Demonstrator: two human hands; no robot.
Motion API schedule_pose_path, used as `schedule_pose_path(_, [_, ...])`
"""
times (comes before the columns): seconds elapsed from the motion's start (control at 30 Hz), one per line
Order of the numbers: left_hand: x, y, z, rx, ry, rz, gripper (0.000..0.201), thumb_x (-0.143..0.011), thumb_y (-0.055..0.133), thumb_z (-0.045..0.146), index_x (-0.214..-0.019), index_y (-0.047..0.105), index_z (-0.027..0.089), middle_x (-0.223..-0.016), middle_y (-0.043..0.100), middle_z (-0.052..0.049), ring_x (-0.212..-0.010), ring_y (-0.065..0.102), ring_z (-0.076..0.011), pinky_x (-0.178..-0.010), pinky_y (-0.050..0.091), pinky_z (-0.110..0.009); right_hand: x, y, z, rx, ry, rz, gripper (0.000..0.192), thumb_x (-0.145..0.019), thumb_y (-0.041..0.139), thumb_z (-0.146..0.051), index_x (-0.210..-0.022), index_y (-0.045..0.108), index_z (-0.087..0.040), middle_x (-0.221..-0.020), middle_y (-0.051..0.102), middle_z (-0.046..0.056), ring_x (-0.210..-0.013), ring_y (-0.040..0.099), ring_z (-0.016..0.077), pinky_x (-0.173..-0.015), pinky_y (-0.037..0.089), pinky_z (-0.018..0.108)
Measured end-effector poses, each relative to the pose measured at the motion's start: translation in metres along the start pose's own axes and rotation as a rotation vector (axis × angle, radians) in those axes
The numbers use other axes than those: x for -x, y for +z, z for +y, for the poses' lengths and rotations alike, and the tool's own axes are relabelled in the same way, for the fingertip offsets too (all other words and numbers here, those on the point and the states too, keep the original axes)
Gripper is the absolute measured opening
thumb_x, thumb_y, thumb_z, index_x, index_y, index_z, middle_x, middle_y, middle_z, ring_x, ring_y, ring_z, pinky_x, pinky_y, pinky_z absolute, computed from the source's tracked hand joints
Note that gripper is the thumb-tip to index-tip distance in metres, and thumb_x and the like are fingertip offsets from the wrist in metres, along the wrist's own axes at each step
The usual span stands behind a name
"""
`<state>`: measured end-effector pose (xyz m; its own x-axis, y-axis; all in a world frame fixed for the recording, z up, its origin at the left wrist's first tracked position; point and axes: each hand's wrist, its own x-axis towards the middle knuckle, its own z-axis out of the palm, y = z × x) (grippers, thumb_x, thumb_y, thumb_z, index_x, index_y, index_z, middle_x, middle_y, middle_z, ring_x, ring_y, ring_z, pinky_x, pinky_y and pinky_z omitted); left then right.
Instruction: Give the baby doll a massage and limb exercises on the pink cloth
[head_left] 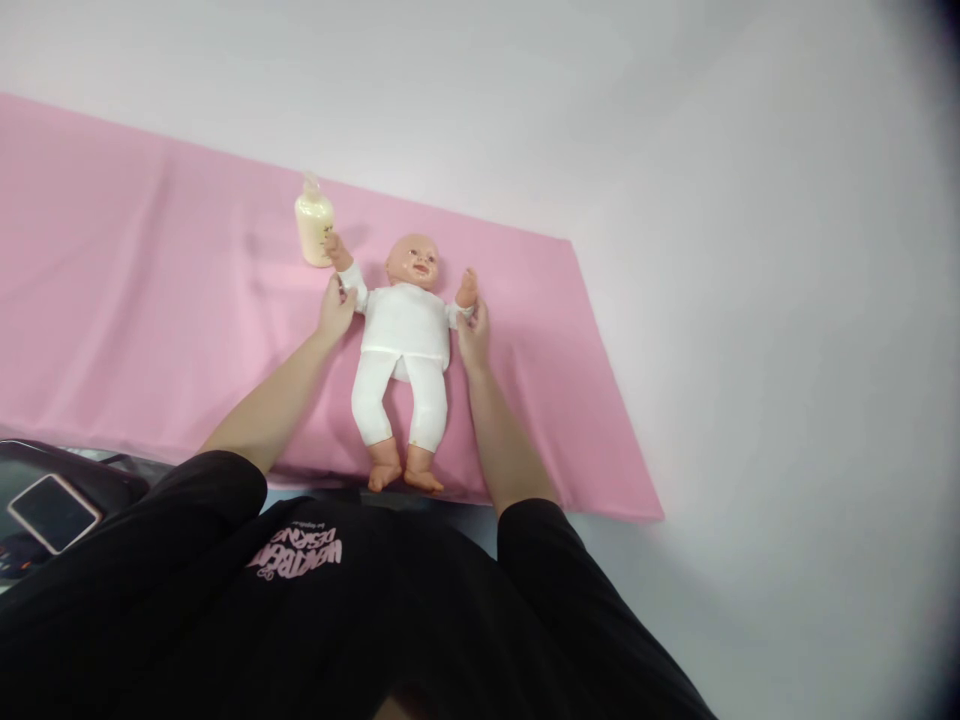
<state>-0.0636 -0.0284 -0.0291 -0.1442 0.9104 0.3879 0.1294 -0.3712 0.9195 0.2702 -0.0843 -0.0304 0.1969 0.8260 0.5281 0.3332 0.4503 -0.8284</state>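
Black cloth from the person's shirt fills the bottom of the frame, with pink letters on the chest. Two bare arms reach up from its short sleeves to a baby doll in the middle of the frame. The doll lies on its back on a pink mat, with its bald head up and its bare feet down near the mat's bottom edge. It wears a white top and white pants. The left hand is curled up small, with thumb and fingers on the white sleeve at the left of the frame. The right hand is curled too, and it has hold of the other sleeve, just under the doll's little hand. Both hands look small and a bit blurry, so how tight they squeeze is hard to tell. Both doll arms stick out and up. Near the top, left of the doll's head, a bottle of pale yellow stuff stands on the mat, and one doll hand covers a bit of its side. At the lower left, a phone with a dark screen and a pink rim lies on something dark.
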Motion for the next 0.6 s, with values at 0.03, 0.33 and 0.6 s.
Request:
schedule_pose_path(0.03, [-0.002,-0.001,-0.004,0.025,-0.037,0.037,0.059,-0.098,0.073,0.073,-0.129,0.060,0.025,-0.133,0.074,-0.017,-0.129,0.075,-0.0347,-0.119,0.059,-0.055,-0.002,0.000,0.001,-0.031,0.029,0.029,0.075,-0.101,0.064,-0.065,-0.162,0.052,-0.023,-0.167,0.060,0.021,-0.156,0.062,0.0361,-0.131,0.052,0.065])
schedule_pose_path(0.33, [-0.008,-0.002,-0.012,0.094,-0.087,0.122,0.068,-0.092,0.074,0.084,-0.124,0.055,0.027,-0.133,0.072,-0.017,-0.131,0.073,-0.0359,-0.118,0.060,-0.054,-0.021,-0.012,0.014,-0.053,0.059,0.198,0.088,-0.098,0.054,-0.062,-0.173,0.031,-0.024,-0.189,0.025,0.018,-0.180,0.028,0.0390,-0.137,0.045,0.070])
schedule_pose_path(0.6, [-0.002,-0.002,-0.005,0.011,-0.014,0.073,0.071,-0.095,0.068,0.089,-0.127,0.059,0.026,-0.132,0.072,-0.017,-0.124,0.074,-0.0327,-0.114,0.060,-0.052,-0.011,-0.006,0.010,-0.039,-0.016,0.167,0.088,-0.099,0.057,-0.071,-0.170,0.036,-0.023,-0.183,0.038,0.023,-0.173,0.040,0.0440,-0.131,0.049,0.074])
